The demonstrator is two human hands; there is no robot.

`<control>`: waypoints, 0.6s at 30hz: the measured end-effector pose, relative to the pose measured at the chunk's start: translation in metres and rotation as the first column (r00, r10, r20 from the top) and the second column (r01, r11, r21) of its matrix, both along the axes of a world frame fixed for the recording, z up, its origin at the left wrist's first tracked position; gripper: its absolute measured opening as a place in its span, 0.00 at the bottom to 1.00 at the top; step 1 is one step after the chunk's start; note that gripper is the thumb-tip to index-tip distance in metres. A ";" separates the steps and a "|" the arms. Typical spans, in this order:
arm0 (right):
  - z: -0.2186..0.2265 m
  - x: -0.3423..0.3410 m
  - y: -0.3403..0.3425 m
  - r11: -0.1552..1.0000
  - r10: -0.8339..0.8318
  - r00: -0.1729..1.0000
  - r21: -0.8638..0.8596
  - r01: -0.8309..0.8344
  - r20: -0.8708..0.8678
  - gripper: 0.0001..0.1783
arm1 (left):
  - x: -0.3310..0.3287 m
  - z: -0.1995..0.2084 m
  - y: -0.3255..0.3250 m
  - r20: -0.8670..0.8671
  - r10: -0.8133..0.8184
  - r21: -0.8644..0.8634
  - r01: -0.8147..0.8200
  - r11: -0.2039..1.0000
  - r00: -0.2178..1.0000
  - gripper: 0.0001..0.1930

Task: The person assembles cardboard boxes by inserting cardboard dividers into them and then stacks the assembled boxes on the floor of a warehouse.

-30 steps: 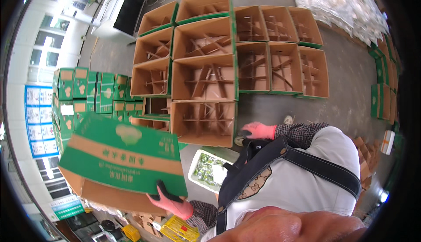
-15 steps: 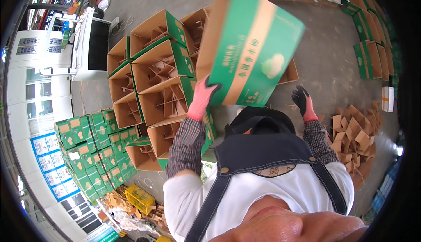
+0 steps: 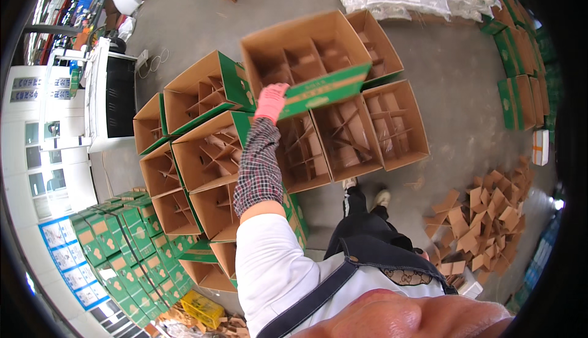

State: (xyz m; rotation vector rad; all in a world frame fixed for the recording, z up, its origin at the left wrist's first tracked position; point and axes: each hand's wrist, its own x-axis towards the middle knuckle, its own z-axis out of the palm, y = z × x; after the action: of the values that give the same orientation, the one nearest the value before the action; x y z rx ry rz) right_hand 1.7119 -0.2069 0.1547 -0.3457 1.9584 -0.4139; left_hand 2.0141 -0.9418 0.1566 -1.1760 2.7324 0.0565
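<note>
The pink-gloved left hand (image 3: pixel 271 101) gripped an open green-and-brown cardboard box (image 3: pixel 306 59) by one flap — it might tip; right hand unseen.

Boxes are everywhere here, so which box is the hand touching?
The left hand grips the open box with cardboard dividers, at its green flap. It sits tilted above the other boxes in the rows.

Left hand (image 3: pixel 270 101) on open divided carton (image 3: pixel 304 56) above floor boxes (image 3: pixel 211 157)

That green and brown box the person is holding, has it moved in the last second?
Yes. The box, gripped by the left hand, has swung from beside the stacked green cartons out over the open boxes on the floor.
</note>
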 end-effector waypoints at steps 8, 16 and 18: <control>0.003 0.027 -0.030 0.986 -0.122 0.990 0.120 0.113 0.072 0.12 | 0.104 -0.059 -0.104 0.107 0.511 0.015 -0.516 0.857 0.853 0.18; 0.008 0.012 -0.023 0.985 -0.157 0.987 0.060 0.159 -0.038 0.10 | -0.018 -0.057 -0.028 -0.232 0.552 -0.208 -0.595 0.776 0.801 0.27; 0.029 0.005 -0.074 0.974 -0.100 0.991 0.212 0.080 0.085 0.13 | -0.038 -0.079 0.026 -0.319 0.447 -0.140 -0.508 0.850 0.836 0.26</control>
State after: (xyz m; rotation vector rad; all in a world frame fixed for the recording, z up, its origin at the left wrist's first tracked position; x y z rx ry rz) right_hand 1.7170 -0.2808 0.1832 -0.1003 1.9080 -0.2741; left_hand 1.9760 -0.9161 0.0779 -2.0460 2.6324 -0.0249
